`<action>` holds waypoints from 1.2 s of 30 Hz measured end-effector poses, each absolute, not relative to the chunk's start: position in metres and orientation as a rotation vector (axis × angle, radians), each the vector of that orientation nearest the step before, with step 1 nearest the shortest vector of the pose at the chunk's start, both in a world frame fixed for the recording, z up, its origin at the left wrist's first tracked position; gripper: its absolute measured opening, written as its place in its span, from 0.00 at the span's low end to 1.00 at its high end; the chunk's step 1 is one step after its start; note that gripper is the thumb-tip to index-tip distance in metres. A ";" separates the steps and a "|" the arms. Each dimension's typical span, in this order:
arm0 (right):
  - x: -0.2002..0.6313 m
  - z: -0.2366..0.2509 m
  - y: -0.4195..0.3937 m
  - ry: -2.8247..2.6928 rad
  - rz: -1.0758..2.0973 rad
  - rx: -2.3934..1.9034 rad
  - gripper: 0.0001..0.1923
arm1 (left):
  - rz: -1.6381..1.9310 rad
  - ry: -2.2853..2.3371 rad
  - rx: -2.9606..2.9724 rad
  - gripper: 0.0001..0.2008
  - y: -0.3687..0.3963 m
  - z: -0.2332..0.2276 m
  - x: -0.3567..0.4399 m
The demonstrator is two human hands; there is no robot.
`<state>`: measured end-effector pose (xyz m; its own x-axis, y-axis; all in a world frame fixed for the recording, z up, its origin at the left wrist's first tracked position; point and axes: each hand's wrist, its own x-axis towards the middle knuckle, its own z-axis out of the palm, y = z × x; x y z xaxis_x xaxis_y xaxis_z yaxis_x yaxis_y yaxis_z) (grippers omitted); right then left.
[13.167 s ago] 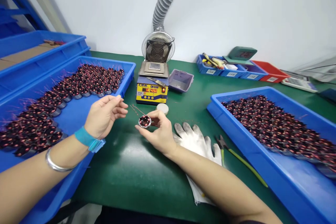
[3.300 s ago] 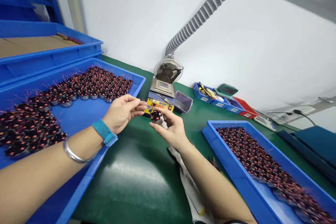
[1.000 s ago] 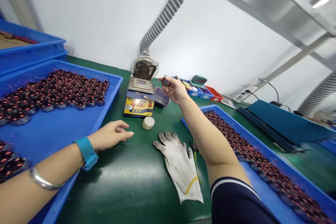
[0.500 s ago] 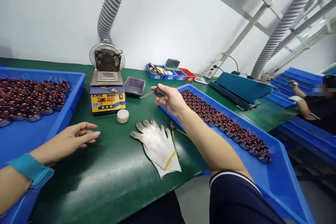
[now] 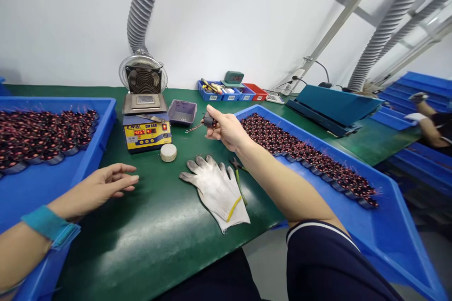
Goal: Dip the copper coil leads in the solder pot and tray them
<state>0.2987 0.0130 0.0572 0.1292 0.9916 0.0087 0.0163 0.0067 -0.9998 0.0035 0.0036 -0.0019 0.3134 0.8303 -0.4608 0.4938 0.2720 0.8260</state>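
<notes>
My right hand (image 5: 226,129) is closed around a small dark wound stator (image 5: 209,120), held above the bench between the purple bin and the right tray. Its thin wire leads (image 5: 194,128) point left, toward the solder pot. Over the bench, beside the left tray's edge, my left hand (image 5: 115,183) is open and holds nothing, its fingers loosely bent. The solder pot (image 5: 147,135), with a lit red display and a metal strip on top, stands ahead of the left hand. A round whitish tin (image 5: 168,152) sits in front of it.
Blue trays of similar stators stand at left (image 5: 77,169) and right (image 5: 381,240). White gloves (image 5: 215,188) and green-handled pliers (image 5: 240,183) lie on the bench. Behind are a purple bin (image 5: 182,112), small tool boxes (image 5: 231,95) and a fume hose (image 5: 143,7). A co-worker's arm (image 5: 429,122) shows far right.
The view has shifted slightly, so the bench items sit a little differently in the picture. My right hand still holds the stator, its leads tilted a bit lower. My left hand looks much the same.
</notes>
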 end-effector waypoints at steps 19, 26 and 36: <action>0.225 -0.031 -0.025 -1.705 1.282 -0.774 0.24 | 0.911 1.109 1.513 0.13 -0.008 0.006 0.012; 0.229 -0.032 -0.024 -1.925 0.945 -0.695 0.24 | 0.817 1.184 1.933 0.12 -0.014 0.006 0.009; 0.228 -0.031 -0.026 -2.040 0.461 -0.674 0.22 | 1.022 1.269 2.419 0.06 -0.019 0.010 0.013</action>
